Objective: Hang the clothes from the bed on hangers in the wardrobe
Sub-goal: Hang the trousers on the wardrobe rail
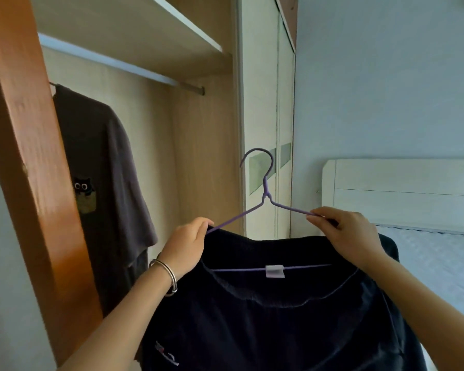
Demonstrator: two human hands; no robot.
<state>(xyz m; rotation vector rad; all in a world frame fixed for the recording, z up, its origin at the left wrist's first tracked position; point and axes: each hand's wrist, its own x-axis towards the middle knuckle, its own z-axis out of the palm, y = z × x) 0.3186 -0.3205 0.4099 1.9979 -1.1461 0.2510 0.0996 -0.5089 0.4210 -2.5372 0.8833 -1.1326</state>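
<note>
A dark navy garment (279, 322) with a white neck label hangs on a thin purple hanger (265, 194), held up in front of the open wardrobe. My left hand (188, 245) pinches the hanger's left arm and the garment's shoulder together. My right hand (343, 231) grips the hanger's right arm where the cloth covers it. The hook points up and left, well below the wardrobe rail (123, 64). A grey T-shirt with a cat print (102, 183) hangs on the rail at the left.
An orange-brown wardrobe door edge (30, 156) stands close on the left. A shelf (134, 20) sits above the rail. White closed wardrobe doors (263, 108) are behind the hanger. The bed (434, 263) with its white headboard lies to the right.
</note>
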